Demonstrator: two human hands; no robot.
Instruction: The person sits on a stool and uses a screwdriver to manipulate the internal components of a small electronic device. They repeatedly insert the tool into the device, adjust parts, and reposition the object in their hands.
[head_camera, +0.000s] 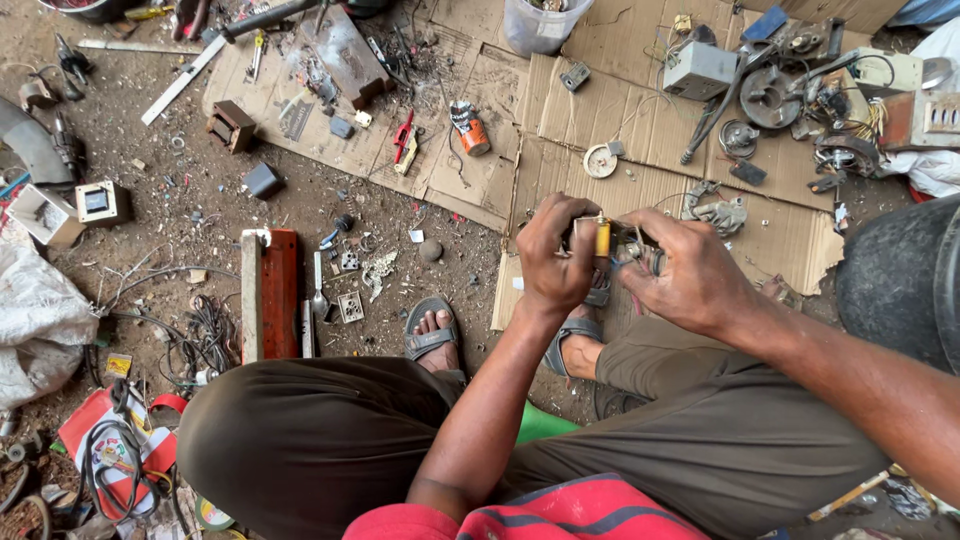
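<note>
- The left hand is closed around a small dark part; its fingers curl tightly over the top of that part.
- The right hand meets the same part from the other side. Its fingers are pinched narrowly on thin wires at the part.
- A short yellow piece stands upright between the two hands, touching the part. Whether it is a tool handle or belongs to the part cannot be told.
- The part is held in the air above the person's knees and over the sandalled foot nearer the cardboard.
- The other sandalled foot rests on the dirt floor, just beside a red-and-white wooden block.
- Flattened cardboard lies on the floor beyond the hands.
- On the cardboard, well apart from the hands: a grey box, a round white disc, an orange-and-white can lying on its side, and red pliers.
- A clear plastic tub stands at the far edge of the cardboard.
- A bundle of loose cables lies on the floor beside the person's left knee.
- A white sack lies at the left edge of the view.
</note>
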